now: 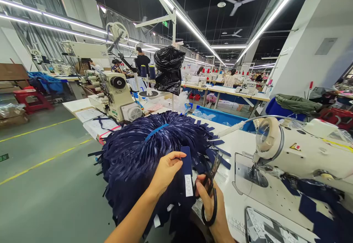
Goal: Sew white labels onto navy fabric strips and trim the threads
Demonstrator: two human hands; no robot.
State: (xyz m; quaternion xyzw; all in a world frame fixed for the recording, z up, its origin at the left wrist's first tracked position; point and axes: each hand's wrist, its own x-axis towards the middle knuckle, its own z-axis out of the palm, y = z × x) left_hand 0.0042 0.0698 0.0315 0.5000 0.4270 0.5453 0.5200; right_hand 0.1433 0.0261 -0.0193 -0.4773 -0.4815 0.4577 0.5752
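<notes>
Two hands, one labelled strip and a pair of scissors beside a navy bundle

The person's left hand point(167, 171) pinches the navy strip point(186, 158) near its upper end, thumb against forefinger, in front of the bundle point(129, 151). The right hand point(213, 202) is curled round the handles of the scissors point(216, 165), at the bundle's right side, with the blades pointing up and away from the person. The white label point(189, 185) is at the strip's lower end, just beside the right fingers.

The likeliest trouble is a stray cut. The blades are near the strip and near loose ends fanning from the bundle's right side, and dark metal against dark fabric could hide what lies between them. A slight turn of the right wrist could nick the strip or a neighbouring piece. The grip on the strip is small, so a tug on the label could twist it or pull it free.

The bundle, with a blue band point(156, 132) across its top, bulges past the near edge of the tabletop point(230, 138); a knock from a forearm could drag pieces down. The sewing machine point(306, 147) stands to the bundle's right, where trailing strips could snag.
</notes>
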